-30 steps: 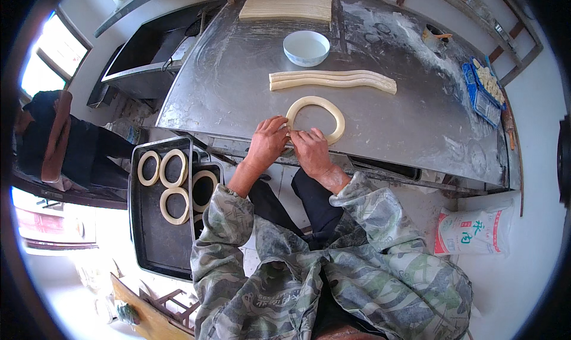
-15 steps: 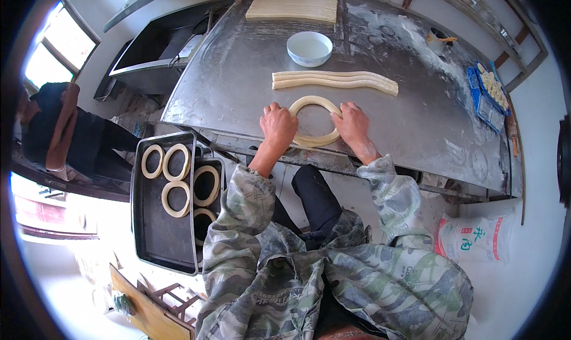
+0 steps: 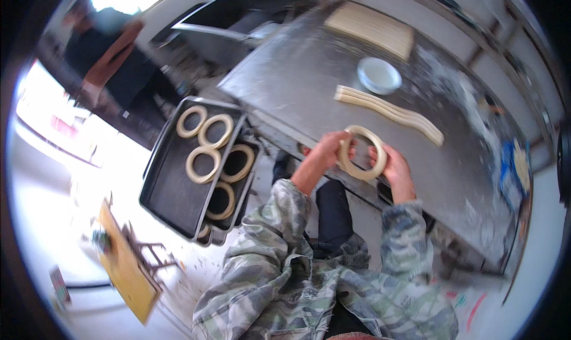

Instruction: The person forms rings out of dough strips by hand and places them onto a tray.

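Both hands hold a pale ring of dough (image 3: 360, 172) by its opposite sides, tilted and lifted at the near edge of the metal table. My left hand (image 3: 328, 150) is closed on its left side, fingers curled round it. My right hand (image 3: 395, 169) grips the right side, its fingertips reaching into the ring's hole. Beyond the ring, several dough strips (image 3: 389, 113) lie side by side on the table (image 3: 285, 72). A white bowl (image 3: 379, 76) stands behind them.
To the left, a black baking tray (image 3: 169, 188) carries dough rings (image 3: 203, 164); a second tray with more rings (image 3: 223, 201) sits partly beneath it. A sheet of dough strips (image 3: 372, 28) lies at the table's far end. Another person (image 3: 116, 60) stands at the far left.
The dough ring has come up off the table, tilted between both hands, and looks smaller and rounder. My view has swung left toward the trays.
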Demonstrator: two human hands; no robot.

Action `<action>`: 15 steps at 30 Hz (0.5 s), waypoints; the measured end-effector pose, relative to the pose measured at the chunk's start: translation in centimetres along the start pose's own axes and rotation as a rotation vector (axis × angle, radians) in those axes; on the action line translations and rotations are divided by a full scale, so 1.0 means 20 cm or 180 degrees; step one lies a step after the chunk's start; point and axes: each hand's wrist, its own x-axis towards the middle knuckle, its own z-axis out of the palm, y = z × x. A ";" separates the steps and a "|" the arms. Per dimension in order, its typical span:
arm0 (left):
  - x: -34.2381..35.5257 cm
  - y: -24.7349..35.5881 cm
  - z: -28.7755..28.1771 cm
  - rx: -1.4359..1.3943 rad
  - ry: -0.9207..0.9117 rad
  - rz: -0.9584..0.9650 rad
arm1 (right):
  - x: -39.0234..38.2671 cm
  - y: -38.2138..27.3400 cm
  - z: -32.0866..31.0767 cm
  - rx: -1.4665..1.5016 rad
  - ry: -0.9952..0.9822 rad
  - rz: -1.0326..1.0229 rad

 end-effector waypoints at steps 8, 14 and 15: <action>-0.70 0.33 -0.50 -0.0100 0.0129 0.1381 | -0.02 0.35 0.87 -0.0733 -0.1088 0.0252; -1.23 0.56 -1.12 -0.0514 0.1080 0.1747 | 0.24 0.94 1.52 -0.1388 -0.1880 0.0985; -1.29 0.59 -1.24 -0.0597 0.1096 0.1970 | 0.25 1.03 1.65 -0.1507 -0.2058 0.1057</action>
